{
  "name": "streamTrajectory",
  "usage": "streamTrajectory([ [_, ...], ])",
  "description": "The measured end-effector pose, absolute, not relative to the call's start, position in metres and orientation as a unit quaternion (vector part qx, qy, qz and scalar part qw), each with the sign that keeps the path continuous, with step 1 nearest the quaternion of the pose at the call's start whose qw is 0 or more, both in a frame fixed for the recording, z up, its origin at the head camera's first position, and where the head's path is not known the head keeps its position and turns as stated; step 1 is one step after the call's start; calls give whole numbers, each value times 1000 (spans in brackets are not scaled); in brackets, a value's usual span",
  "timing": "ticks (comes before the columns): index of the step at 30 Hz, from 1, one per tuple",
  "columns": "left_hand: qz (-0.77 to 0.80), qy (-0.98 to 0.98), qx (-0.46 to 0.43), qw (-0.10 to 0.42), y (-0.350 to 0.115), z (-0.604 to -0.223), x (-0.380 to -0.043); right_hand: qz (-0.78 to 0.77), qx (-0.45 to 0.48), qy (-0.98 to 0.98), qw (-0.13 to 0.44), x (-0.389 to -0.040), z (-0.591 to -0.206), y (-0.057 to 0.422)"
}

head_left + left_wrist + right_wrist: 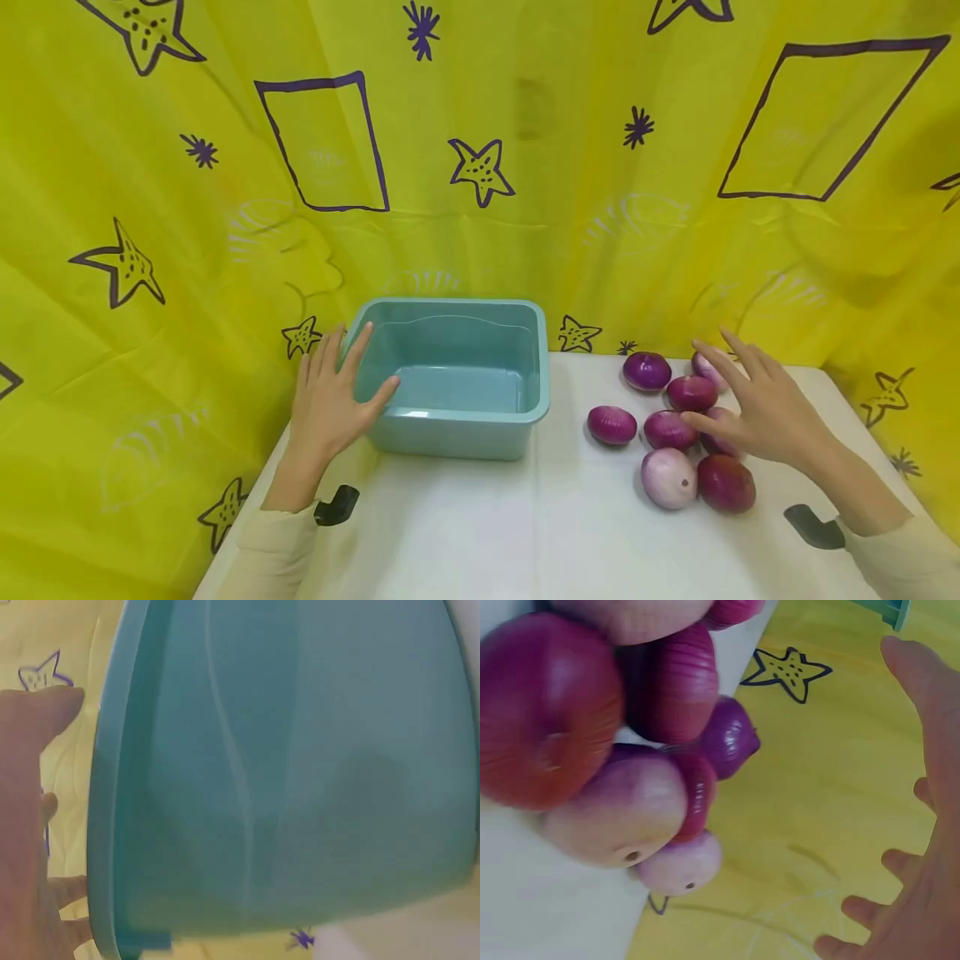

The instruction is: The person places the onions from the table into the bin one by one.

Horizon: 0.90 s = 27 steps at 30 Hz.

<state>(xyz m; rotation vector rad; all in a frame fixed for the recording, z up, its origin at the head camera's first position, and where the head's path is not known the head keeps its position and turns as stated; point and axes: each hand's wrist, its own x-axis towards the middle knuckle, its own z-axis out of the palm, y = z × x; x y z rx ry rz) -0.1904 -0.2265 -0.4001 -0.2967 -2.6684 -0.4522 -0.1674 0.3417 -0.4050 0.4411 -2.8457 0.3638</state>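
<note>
A teal plastic basin (450,440) stands on the white table, with nothing inside it. At its left side hovers my left hand (330,408), fingers spread and holding nothing; in the left wrist view the thumb is apart from the basin's rim (105,787), and I cannot tell whether the lower fingertips touch it. Several red onions lie in a cluster on the right, among them a pale one (669,478), a dark red one (726,483) and a purple one (647,372). Over the cluster's right side is my right hand (772,412), its fingers spread, gripping nothing.
A yellow curtain (555,250) with starfish drawings hangs behind and beside the white table (465,533). One red onion (612,426) lies a little left of the others, between them and the basin. Black straps (337,505) sit at both wrists.
</note>
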Motion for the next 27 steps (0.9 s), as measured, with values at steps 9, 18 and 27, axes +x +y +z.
streamTrajectory([
  [9, -246, -944, -89, 201, -247, -410, -178, 163, 202, -955, 144, -147, -435, 359],
  [18, -358, -913, -77, 181, -257, -428, -170, 186, 177, -961, 105, -123, -456, 365],
  [27, -466, -870, -63, 149, -257, -445, -160, 226, 170, -953, 110, -107, -479, 368],
])
